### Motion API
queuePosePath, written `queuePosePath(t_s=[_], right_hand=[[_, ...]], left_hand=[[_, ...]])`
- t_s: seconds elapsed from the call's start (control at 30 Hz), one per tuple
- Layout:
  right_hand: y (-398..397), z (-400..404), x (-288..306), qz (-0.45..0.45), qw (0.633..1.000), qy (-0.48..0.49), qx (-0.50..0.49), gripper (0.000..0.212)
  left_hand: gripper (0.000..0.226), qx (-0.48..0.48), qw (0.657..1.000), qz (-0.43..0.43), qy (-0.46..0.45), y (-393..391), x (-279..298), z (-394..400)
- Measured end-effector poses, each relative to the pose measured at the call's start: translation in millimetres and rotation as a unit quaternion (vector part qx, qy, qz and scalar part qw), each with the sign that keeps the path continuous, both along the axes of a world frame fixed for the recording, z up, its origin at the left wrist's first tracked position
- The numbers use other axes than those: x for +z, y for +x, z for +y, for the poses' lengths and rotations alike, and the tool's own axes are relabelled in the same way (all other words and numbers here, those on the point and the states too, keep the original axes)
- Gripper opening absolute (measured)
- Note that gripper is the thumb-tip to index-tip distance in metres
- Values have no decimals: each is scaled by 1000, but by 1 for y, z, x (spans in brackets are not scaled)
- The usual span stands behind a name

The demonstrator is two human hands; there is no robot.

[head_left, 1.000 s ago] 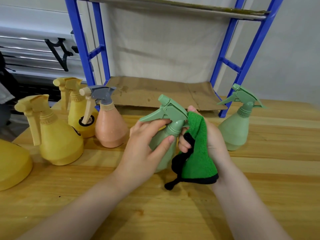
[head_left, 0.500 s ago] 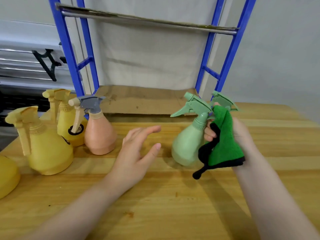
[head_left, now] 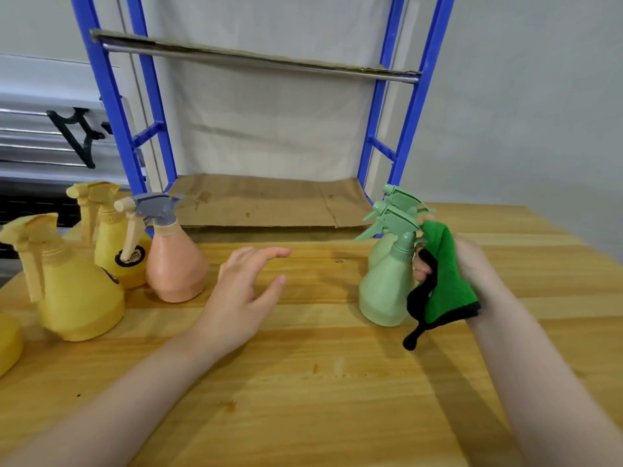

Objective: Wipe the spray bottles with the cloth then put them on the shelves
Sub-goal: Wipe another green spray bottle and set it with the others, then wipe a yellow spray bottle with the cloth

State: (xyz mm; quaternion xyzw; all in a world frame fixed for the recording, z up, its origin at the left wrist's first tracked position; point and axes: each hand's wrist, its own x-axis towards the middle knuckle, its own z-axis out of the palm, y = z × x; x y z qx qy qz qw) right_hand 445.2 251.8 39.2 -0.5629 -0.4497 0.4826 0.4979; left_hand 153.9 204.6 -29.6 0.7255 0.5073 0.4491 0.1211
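The right hand grips the green cloth and, with curled fingers, the neck of a pale green spray bottle, which has travelled from the table's middle out to about 3 o'clock since a second ago. It now stands on, or just above, the table, right in front of a second green spray bottle at the shelf's right post. The left hand, which clasped the bottle a second ago, has let go and hovers open over the table, fingers spread. Wiping of this bottle looks finished; shelving seems next. The bottle is matte, upright, its trigger nozzle pointing to 9 o'clock. At 9 o'clock wait a peach spray bottle and yellow spray bottles. The blue shelf at 12 o'clock holds cardboard only.
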Motion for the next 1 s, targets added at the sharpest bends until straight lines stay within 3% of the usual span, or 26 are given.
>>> queuePosePath(t_s=[0.1, 0.33, 0.5, 0.73, 1.0], right_hand=[[-7, -9, 5, 9, 1000, 7, -12, 45], [-5, -33, 15, -117, 989, 44, -83, 51], [9, -60, 25, -85, 988, 54, -118, 47], [-31, -93, 27, -41, 997, 62, -30, 46], [-119, -107, 7, 10, 981, 1, 192, 46]], left_hand=[[36, -14, 999, 25, -33, 0, 6, -3], [34, -6, 998, 54, -44, -7, 13, -16], [30, 6, 999, 38, -22, -19, 16, -38], [32, 41, 998, 3, -41, -50, 13, -74], [31, 111, 993, -20, 18, -105, 27, -139]])
